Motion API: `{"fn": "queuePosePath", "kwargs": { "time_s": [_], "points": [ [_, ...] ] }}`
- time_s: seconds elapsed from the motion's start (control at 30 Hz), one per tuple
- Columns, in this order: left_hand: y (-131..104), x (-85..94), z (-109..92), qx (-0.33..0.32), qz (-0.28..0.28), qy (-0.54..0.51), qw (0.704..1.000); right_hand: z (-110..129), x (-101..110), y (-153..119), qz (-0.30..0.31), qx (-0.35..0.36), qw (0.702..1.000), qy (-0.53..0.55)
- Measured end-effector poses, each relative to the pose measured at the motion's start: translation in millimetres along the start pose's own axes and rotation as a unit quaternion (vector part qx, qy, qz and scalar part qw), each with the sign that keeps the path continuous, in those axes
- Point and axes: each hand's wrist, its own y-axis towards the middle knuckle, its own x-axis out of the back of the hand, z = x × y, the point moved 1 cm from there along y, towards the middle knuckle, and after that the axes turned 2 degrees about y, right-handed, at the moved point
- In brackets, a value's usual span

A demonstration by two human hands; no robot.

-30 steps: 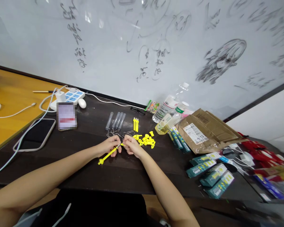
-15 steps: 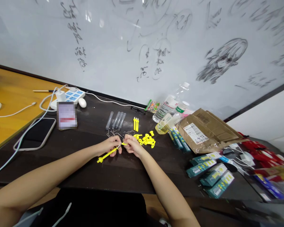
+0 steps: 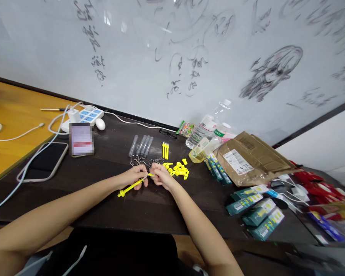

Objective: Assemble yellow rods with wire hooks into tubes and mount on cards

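Observation:
My left hand (image 3: 135,177) is closed on a thin yellow rod (image 3: 128,189), which slants down to the left and has a wider knob at its lower end. At the rod's upper end a metallic tip shows between the hands. My right hand (image 3: 160,176) pinches a small yellow piece (image 3: 150,174) at that tip. Just behind my hands lie bent metal wires (image 3: 138,160) and several clear tubes (image 3: 146,145). Small loose yellow parts (image 3: 178,169) are heaped right of my right hand, with short yellow sticks (image 3: 165,150) standing out behind them.
Several green boxes (image 3: 266,224) lie at the right, near a brown cardboard package (image 3: 248,159). Bottles (image 3: 202,130) stand at the back by the whiteboard (image 3: 126,57). A phone (image 3: 47,161), cables and a power strip (image 3: 89,118) are at the left.

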Motion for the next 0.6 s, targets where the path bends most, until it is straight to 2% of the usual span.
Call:
{"fn": "queuePosePath", "kwargs": {
  "time_s": [0.23,0.5,0.6],
  "points": [
    [2.7,-2.1,2.9,-0.016,-0.018,0.007,1.0,-5.4,-2.2,2.4,-0.01,0.016,0.998,-0.053],
    [1.7,-1.2,0.2,-0.026,-0.018,-0.029,0.999,-3.9,-0.5,2.1,-0.059,0.024,0.998,-0.002],
    [1.8,-0.2,1.4,-0.025,-0.016,-0.03,0.999,-3.6,-0.7,2.0,-0.058,0.025,0.998,0.008]
  ]
}}
